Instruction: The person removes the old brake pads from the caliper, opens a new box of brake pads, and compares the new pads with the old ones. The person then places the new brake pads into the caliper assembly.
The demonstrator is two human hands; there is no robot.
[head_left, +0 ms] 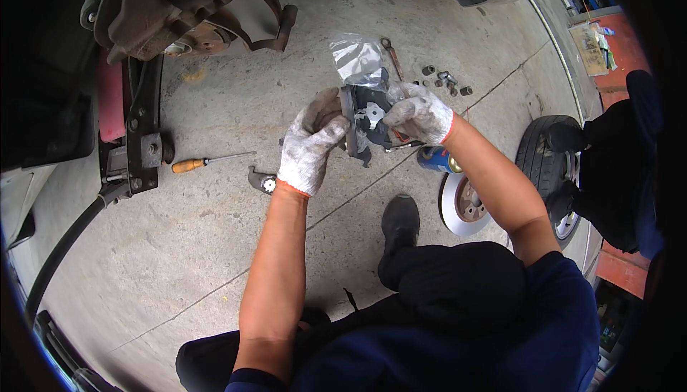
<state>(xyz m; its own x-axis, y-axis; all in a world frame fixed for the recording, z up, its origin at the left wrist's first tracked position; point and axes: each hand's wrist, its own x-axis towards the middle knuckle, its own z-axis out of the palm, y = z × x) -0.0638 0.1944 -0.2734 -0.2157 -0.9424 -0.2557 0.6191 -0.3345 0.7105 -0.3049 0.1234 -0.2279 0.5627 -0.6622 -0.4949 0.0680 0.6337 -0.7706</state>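
Between my hands, above the concrete floor, is a dark brake pad (350, 121) standing on edge, with a silver star-shaped clip (372, 115) on its black backing. My left hand (312, 139), in a soiled white glove, is closed around the pad's left edge. Also gloved, my right hand (421, 114) pinches at the right side of the backing near the clip; its fingertips are partly hidden. Just beyond the pad lies a clear plastic bag (356, 58). Another dark brake pad piece (262, 180) with a silver clip lies on the floor below my left hand.
A rusty wheel hub assembly (154, 20) and a floor jack (136, 131) stand at left. A screwdriver (192, 166), wrench (391, 58), several sockets (447, 79), a blue can (436, 159) and a brake disc (453, 204) are on the floor. Another person crouches beside a wheel (538, 150).
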